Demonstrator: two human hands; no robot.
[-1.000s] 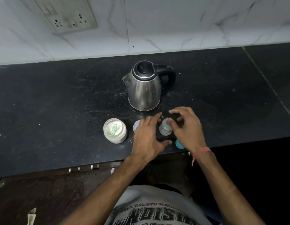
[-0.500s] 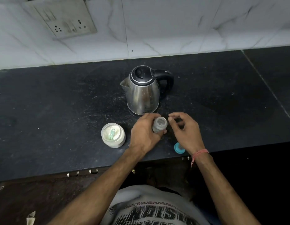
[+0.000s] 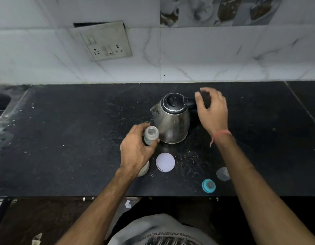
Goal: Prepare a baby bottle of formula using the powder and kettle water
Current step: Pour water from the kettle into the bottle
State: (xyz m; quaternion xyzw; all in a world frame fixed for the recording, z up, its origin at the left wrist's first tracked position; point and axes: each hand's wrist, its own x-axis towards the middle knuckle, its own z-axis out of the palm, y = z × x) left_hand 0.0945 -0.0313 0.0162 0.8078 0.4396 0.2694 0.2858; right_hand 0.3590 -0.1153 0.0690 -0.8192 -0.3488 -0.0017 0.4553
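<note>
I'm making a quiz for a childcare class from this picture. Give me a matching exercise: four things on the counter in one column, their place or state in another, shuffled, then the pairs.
Things:
1. baby bottle
2. kettle
3. white lid
4. teal nipple ring

Places or states:
A. lying flat in front of the kettle
B. held open-topped in the left hand
C. near the counter's front edge, under the right forearm
D. upright, lid closed, right hand at its handle

Pairs: 1-B, 2-D, 3-A, 4-C

I saw bare counter [image 3: 73, 138] stretching wide to the left of the kettle [image 3: 171, 119]. Nearer the front edge, a white lid [image 3: 165, 162], a blue ring [image 3: 208, 186] and a clear cap [image 3: 223, 173] stood scattered in the way.
</note>
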